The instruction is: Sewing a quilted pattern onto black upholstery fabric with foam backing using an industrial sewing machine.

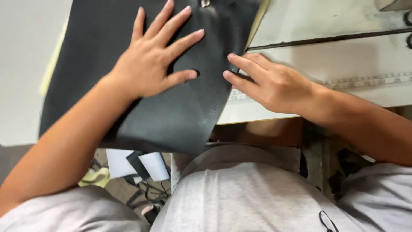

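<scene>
On the white worktop [326,64], a large sheet of black material [180,111] lay spread across the left part, its near end hanging over the worktop's front edge toward the person's lap. The left hand [150,64] rested flat on top of the sheet, fingers spread wide and pointing toward the far edge, palm pressed down and gripping nothing. The right hand [270,81] lay at the sheet's right edge, close to the worktop's front edge, with its fingers [240,62] stretched out toward the left and their tips touching the black material where it met the bare surface; it too was open, pressing rather than clasping. The two hands were near each other, the left thumb and the right fingertips just apart.

A pale yellow layer [256,21] showed as a thin strip along the sheet's right edge at the far side, and again along its left edge. A ruler strip [365,80] ran along the worktop near its front edge, passing under the right wrist. A dark seam [330,38] crossed the worktop farther back. At the far edge of the sheet a small metal part [205,3] was just visible. Below the worktop's front edge, white and black scraps [141,165] lay on the floor beside the person's grey shirt [240,193].
</scene>
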